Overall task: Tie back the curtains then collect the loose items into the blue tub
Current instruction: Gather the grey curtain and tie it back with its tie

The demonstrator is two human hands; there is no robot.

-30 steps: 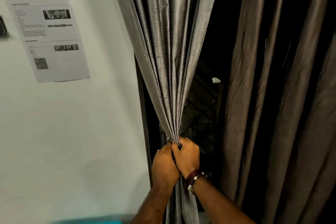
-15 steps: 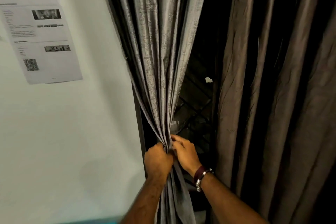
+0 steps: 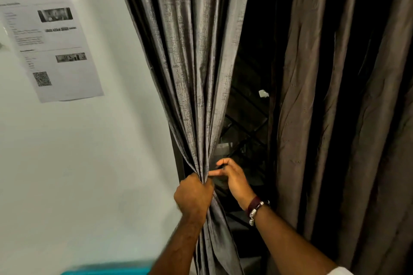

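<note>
The grey left curtain (image 3: 192,69) hangs gathered into a tight bunch beside the white wall. My left hand (image 3: 194,196) grips the bunch at its narrowest point. My right hand (image 3: 232,177) has come off the fabric and hovers just right of the bunch, fingers loosely spread, thumb pointing toward the curtain; something thin and dark may lie at its fingertips, too blurred to tell. The brown right curtain (image 3: 335,118) hangs loose in long folds. A strip of the blue tub (image 3: 107,270) shows at the bottom edge.
A printed sheet with a QR code (image 3: 51,47) is stuck on the wall at the left. Between the two curtains is a dark window (image 3: 248,131) with a metal grille and a small white scrap (image 3: 263,93).
Both hands were clasped on the gathered curtain; now my right hand has let go and opened to the right, while the left keeps its grip. The view has shifted slightly.
</note>
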